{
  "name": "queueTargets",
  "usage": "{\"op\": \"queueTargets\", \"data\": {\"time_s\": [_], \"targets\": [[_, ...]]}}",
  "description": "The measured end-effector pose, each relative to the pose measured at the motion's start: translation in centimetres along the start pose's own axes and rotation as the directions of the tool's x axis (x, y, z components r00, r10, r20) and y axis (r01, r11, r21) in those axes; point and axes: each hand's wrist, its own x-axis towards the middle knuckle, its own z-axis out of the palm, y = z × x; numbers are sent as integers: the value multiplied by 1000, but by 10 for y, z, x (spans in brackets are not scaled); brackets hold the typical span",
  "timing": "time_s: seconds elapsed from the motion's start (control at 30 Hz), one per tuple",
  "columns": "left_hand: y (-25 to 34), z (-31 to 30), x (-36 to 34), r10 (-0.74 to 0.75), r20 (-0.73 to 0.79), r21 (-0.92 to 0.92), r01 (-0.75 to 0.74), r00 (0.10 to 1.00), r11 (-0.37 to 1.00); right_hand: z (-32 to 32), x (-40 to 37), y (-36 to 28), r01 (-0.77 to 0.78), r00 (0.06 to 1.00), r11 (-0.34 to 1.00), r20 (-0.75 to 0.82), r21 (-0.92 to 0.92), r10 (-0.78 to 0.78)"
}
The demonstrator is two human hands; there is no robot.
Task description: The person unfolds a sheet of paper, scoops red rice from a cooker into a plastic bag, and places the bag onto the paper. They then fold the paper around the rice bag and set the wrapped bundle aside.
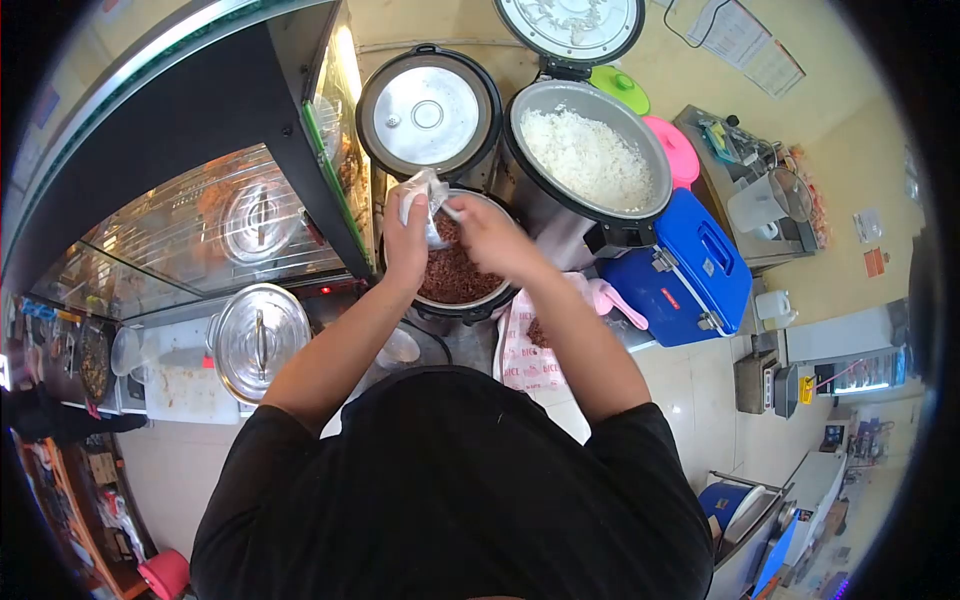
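Note:
My left hand (405, 245) is closed around a thin, whitish plastic bag (428, 190), held over the near rice cooker. Reddish-brown cooked rice (458, 282) fills much of that cooker's pot, below both hands. Beside the bag's right edge, my right hand (487, 238) has its fingers curled over the rice. A small pale piece shows at those fingers, but what they grip is mostly hidden. Below my right forearm lies a pink printed cloth (518, 350) with a clump of brown rice (538, 332) on it.
A large open cooker of white rice (588, 155) stands at the upper right, a closed cooker (428, 115) behind the bag. To the left are a glass display case (200, 225) and a lidded steel pot (262, 342). A blue cooler box (680, 275) sits right.

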Motion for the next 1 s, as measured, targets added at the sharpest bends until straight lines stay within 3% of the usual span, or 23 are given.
{"op": "queueTargets", "data": {"time_s": [0.07, 0.1, 0.17, 0.2, 0.3, 0.4, 0.43, 0.5, 0.6, 0.63, 0.7, 0.73, 0.77, 0.8, 0.9, 0.97, 1.0], "targets": [[3, 2, 0, 110, -57, 60, -106, 992, 992, 9, -18, -27, -235, 967, 908, 181, 347, 181], [5, 0, -2, 166, -85, 97, -158, 982, 983, 2, -18, -25, -266, 957, 871, 220, 414, 188], [9, -7, -1, 234, 2, 102, -233, 972, 967, -21, -12, -15, -327, 936, 777, 298, 538, 187], [9, -8, -2, 267, 28, 87, -269, 963, 959, -25, -8, -8, -290, 950, 748, 272, 597, 152], [-5, -10, 1, 369, 60, 130, -374, 927, 918, 19, -17, -32, -245, 969, 900, 103, 361, 223], [2, -9, 2, 423, 25, 159, -421, 906, 893, -4, -18, -30, -328, 941, 759, 260, 562, 214], [8, -7, 3, 315, -54, 56, -312, 948, 948, -16, -18, -23, -362, 927, 683, 324, 634, 190], [17, -1, 2, 63, -183, -171, -95, 981, 981, -19, -19, -8, -349, 937, 617, 247, 705, 247], [21, 12, 5, -203, -201, -540, 65, 958, 839, 7, -38, 3, -425, 875, 441, 236, 790, 422], [21, 15, 4, -293, -179, -649, 111, 939, 753, 24, -44, 4, -391, 899, 382, 258, 837, 354], [6, 17, 7, -289, -146, -623, 139, 946, 770, 46, -47, 1, -223, 950, 588, 39, 778, 309], [2, 17, 6, -278, -131, -600, 147, 952, 786, 48, -46, 0, -107, 964, 825, -144, 555, 222], [0, 17, 5, -267, -114, -576, 155, 957, 803, 49, -45, -3, -3, 954, 966, -288, 258, 80], [6, 21, 2, -270, -112, -559, 163, 956, 813, 47, -42, -6, 82, 920, 993, -377, -80, -106], [8, 24, -1, -194, -77, -494, 131, 978, 859, 36, -39, -16, 128, 950, 981, -267, -144, -164], [10, 22, 2, -252, -9, -523, 210, 968, 826, 29, -28, -3, 126, 975, 984, -166, -125, -146], [9, 18, 4, -271, 43, -525, 253, 962, 813, 23, -25, 0, 68, 994, 998, -81, 1, -67]]}}
